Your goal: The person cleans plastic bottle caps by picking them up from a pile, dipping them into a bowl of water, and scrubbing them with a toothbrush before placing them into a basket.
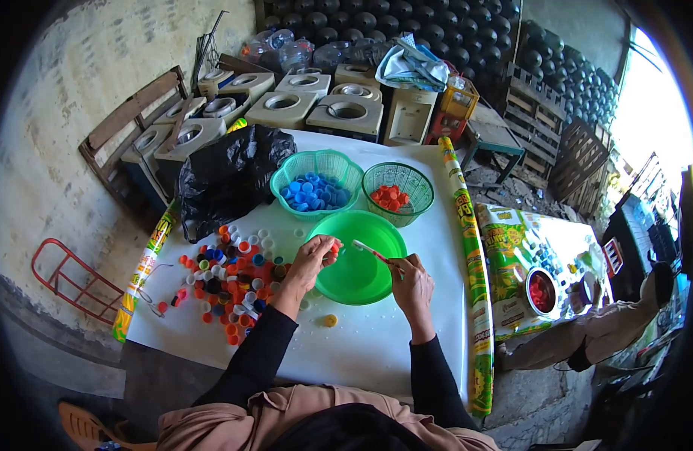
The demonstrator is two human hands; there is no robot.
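My left hand [311,261] is closed on a red-orange bottle cap [335,247], held above the left rim of a green basin [361,279]. Over the basin's right side, my right hand [412,287] grips a toothbrush [370,251] with a white head and a reddish handle. The brush head points toward the cap, with a gap between them. Left of my left hand lies a pile of loose bottle caps [230,289] in orange, white, blue and black. A yellow cap [330,320] rests alone below the basin.
Behind the basin stand a green basket [316,161] of blue caps [313,192] and a darker green basket [429,201] of red caps [389,198]. A black plastic bag [226,177] sits at left. Another person's sleeve [617,331] reaches in at right, near a tin [541,292].
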